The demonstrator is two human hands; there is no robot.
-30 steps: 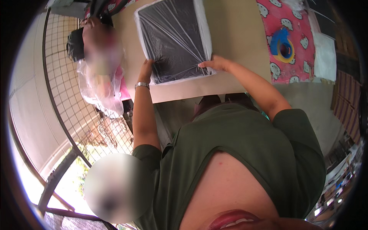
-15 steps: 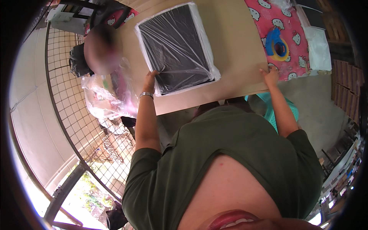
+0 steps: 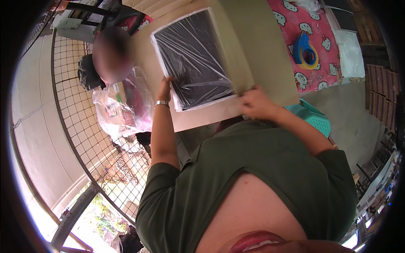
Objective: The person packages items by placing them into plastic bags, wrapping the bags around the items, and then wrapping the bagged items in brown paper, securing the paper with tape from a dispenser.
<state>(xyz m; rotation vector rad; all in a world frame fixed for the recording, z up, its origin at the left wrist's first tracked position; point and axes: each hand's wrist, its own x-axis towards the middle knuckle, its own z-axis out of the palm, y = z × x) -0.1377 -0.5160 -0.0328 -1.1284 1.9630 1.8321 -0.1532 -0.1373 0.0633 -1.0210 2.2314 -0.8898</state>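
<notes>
A flat black rectangular panel (image 3: 196,55) in clear plastic wrap lies on brown kraft paper (image 3: 274,63) spread over the table. My left hand (image 3: 165,90), with a watch on its wrist, is at the panel's near-left edge, thumb on top and the other fingers mostly hidden. My right hand (image 3: 258,103) is closed on the near edge of a brown paper flap, which is lifted and bent over toward the panel. That flap covers the panel's right border. More brown paper lies flat beneath, to the right of my right hand.
On the pink patterned cloth (image 3: 327,78) at the right rests a blue tape dispenser (image 3: 303,50) with yellow tape. A teal plastic stool (image 3: 312,116) stands below the table's right side. Another person and a clear plastic bag (image 3: 122,111) are at the left, beside a wire grid.
My right hand has moved left from the paper's right edge, carrying a flap over the panel's right border. My left hand stays at the panel's left edge.
</notes>
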